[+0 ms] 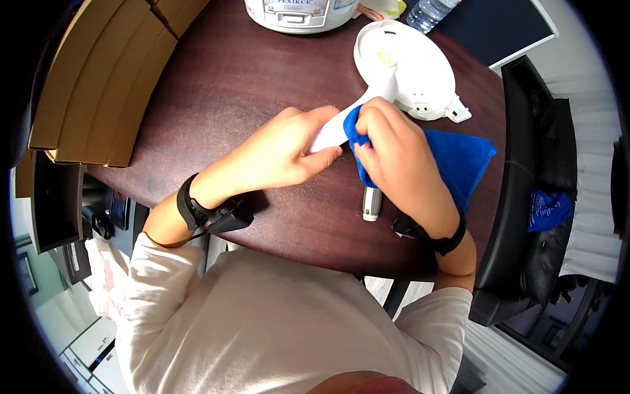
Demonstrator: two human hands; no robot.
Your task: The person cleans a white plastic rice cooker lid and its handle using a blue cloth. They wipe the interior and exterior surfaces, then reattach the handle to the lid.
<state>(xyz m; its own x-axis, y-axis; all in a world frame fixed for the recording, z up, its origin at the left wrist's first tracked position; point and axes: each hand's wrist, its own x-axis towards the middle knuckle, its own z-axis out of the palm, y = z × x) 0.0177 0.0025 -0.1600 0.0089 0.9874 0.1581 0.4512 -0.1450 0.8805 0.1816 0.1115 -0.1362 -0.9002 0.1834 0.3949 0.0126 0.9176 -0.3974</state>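
Note:
A white rice paddle [331,133] slants across the middle of the table, its wide end pointing away from me over the edge of a round white lid [426,72]. My left hand [292,144] grips the paddle by its handle. Bunched in my right hand [400,148] is a blue cloth [467,161], pressed against the paddle just beyond my left hand; the rest of it drapes to the right under my wrist. A grey and white handle [371,205] of some tool lies below the cloth, its other end covered.
At the far edge stands a white rice cooker [298,20], with a clear water bottle [430,13] to its right. Cardboard boxes [98,79] rise along the left of the dark brown table [236,65]. A black sofa [515,262] borders the right, holding a blue bundle [550,210].

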